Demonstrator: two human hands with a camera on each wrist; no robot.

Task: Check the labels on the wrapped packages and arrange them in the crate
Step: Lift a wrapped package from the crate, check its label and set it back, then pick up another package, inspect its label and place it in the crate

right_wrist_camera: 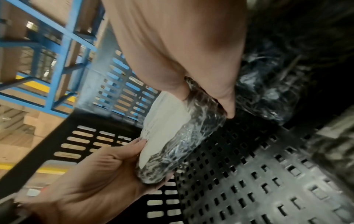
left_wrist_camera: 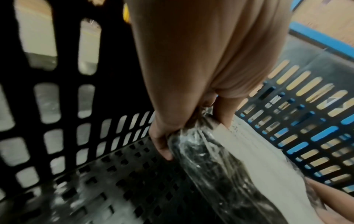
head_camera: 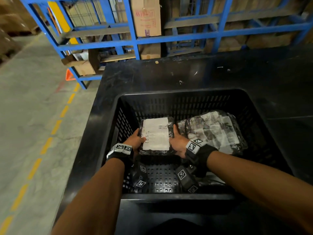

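A black package wrapped in clear film, its white label (head_camera: 156, 133) facing up, is held inside the black slotted crate (head_camera: 177, 93), left of centre. My left hand (head_camera: 135, 140) grips the wrapped package (left_wrist_camera: 210, 159) by its left edge, thumb on top and fingers (left_wrist_camera: 162, 145) under it. On the opposite edge my right hand (head_camera: 177, 141) holds the same wrapped package (right_wrist_camera: 178, 133), fingers curled beneath. The package hangs just above the crate's perforated floor (right_wrist_camera: 268, 166). A pile of other wrapped packages (head_camera: 215, 131) lies in the crate's right half.
The crate stands on a black table (head_camera: 169, 73). Blue metal racking (head_camera: 133, 39) with cardboard boxes (head_camera: 146, 16) stands behind it. A concrete aisle with a dashed yellow line (head_camera: 45, 145) runs on the left. Bare crate floor (head_camera: 160, 177) shows near the front wall.
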